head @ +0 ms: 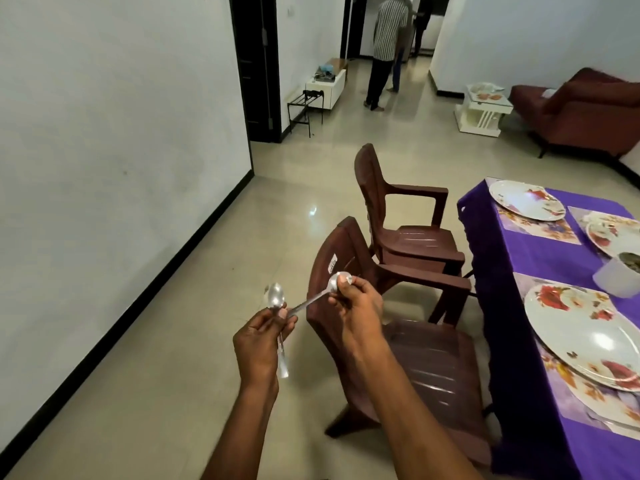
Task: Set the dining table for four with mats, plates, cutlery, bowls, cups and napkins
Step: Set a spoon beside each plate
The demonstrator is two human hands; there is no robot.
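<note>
Pointing up-right: spoon, bowl-end pinched.

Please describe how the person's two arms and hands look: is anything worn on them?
Both forearms are bare as far as the picture shows, with no sleeve in view. The left hand and the right hand wear no gloves, and no watch, ring or bracelet is visible.

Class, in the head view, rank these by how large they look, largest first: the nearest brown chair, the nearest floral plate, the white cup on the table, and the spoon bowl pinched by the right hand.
1. Nearest brown chair
2. Nearest floral plate, partly cut off by the frame
3. White cup, also cut off
4. Spoon bowl in the right hand
</note>
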